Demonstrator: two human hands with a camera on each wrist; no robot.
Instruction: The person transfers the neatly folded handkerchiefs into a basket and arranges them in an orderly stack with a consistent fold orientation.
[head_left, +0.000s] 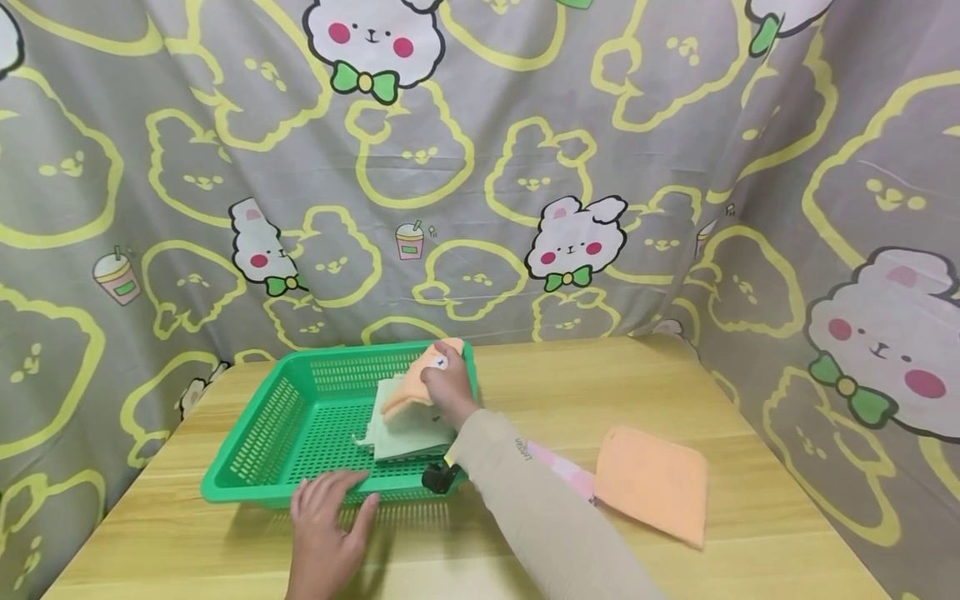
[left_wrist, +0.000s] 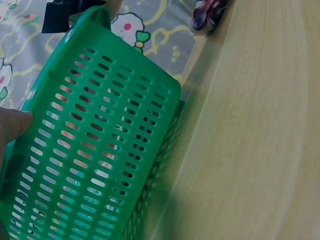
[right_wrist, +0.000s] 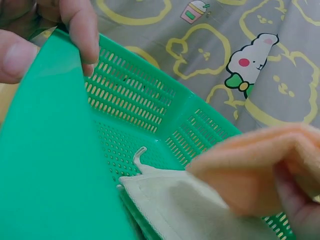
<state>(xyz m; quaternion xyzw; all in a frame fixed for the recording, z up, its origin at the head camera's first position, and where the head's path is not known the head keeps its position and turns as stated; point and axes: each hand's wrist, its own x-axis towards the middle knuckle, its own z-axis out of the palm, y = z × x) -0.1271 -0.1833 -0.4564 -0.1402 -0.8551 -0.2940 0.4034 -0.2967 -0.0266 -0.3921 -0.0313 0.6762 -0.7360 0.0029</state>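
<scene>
A green plastic basket [head_left: 225, 467] with slotted walls stands on the table. My left hand [head_left: 327, 525] grips its near rim, fingers over the edge and thumb outside; the thumb [left_wrist: 15, 125] shows in the left wrist view. Inside the basket's right part lies a folded pale green cloth [head_left: 401, 442] with a small hanging loop [right_wrist: 140, 157]. Above that cloth, my right hand [head_left: 452, 383] pinches a folded orange cloth [head_left: 412, 387], which also shows in the right wrist view. Whether the two cloths touch is unclear.
A folded orange towel [head_left: 652, 483] lies on the wooden table [head_left: 555, 375] to the right. Beside it is a pink and white item [head_left: 562, 471], partly hidden by my right sleeve. A dark red item [left_wrist: 207, 17] shows at the left wrist view's top. A patterned curtain [head_left: 465, 167] hangs behind.
</scene>
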